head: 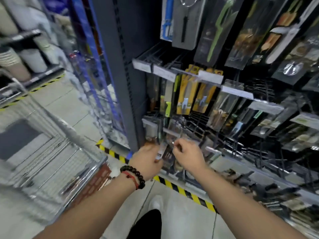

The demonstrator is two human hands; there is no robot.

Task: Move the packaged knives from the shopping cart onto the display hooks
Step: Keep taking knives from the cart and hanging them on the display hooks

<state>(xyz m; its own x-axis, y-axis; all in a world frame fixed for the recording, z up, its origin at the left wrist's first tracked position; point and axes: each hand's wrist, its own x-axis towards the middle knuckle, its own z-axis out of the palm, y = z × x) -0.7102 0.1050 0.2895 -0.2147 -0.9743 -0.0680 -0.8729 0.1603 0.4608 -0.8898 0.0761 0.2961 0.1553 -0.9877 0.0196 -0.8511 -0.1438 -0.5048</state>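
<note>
The display rack (224,100) fills the right side, its hooks crowded with hanging packs. The shopping cart (51,152) stands close at the left, leaving a narrow strip of floor (181,218) between them. Low on the rack, the left hand (148,158) grips a packaged knife (164,155). Just beside it, the right hand (187,155) pinches at a hook, fingers curled.

The light is bright and even, with almost no shadows on the pale floor (181,219). Motion blur smears the whole picture, most strongly on the shopping cart (51,152) left of the dark shelf post (120,66). Right of the post, glare shines on plastic packages (224,107). Straight lines bend near the edges.
</note>
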